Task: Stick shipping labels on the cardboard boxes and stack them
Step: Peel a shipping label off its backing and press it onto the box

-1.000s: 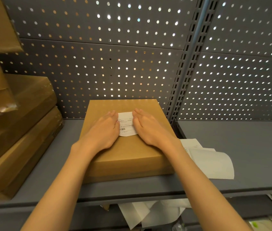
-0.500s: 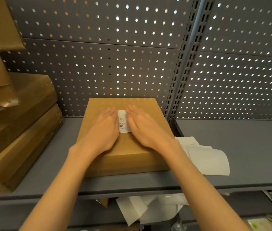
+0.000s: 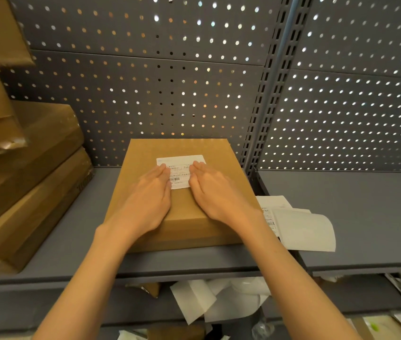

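Observation:
A flat cardboard box (image 3: 221, 153) lies on the grey shelf (image 3: 76, 231) in front of me. A white shipping label (image 3: 180, 161) with a barcode is on its top face. My left hand (image 3: 145, 200) lies flat on the box with straight fingers over the label's left part. My right hand (image 3: 215, 191) lies flat beside it, fingers over the label's right part. The label's top strip and a middle band show between the hands.
A stack of larger cardboard boxes (image 3: 22, 182) fills the left of the shelf. Loose white label sheets (image 3: 302, 227) lie on the shelf right of the box. A perforated grey back panel (image 3: 145, 94) stands behind. Paper scraps (image 3: 219, 300) litter the lower shelf.
Both hands slid back toward me and slightly apart on the box, uncovering the label's top strip. The camera view shifted a little.

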A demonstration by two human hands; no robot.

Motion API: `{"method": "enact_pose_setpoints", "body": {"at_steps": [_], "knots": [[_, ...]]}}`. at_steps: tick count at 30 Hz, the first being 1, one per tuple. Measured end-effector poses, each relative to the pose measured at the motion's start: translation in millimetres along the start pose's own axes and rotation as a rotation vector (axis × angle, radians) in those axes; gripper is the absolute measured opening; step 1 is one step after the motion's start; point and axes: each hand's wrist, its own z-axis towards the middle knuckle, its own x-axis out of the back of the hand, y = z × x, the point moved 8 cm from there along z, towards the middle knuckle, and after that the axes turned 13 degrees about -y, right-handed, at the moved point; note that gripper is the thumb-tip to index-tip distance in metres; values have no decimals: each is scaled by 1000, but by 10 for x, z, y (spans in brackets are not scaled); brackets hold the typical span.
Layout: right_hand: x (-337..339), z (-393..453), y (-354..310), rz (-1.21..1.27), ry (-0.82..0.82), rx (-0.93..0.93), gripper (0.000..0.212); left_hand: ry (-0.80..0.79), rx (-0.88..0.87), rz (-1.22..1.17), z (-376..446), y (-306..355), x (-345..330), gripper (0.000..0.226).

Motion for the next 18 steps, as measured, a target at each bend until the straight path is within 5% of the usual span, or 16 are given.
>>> {"method": "enact_pose_setpoints", "body": {"at_steps": [11, 18], "knots": [[36, -88, 204, 44, 54, -62, 40, 9, -5, -38, -84, -44, 28, 47], [71, -230, -158, -34, 41, 88, 44, 62, -61, -27, -119, 205, 25, 47]]}}
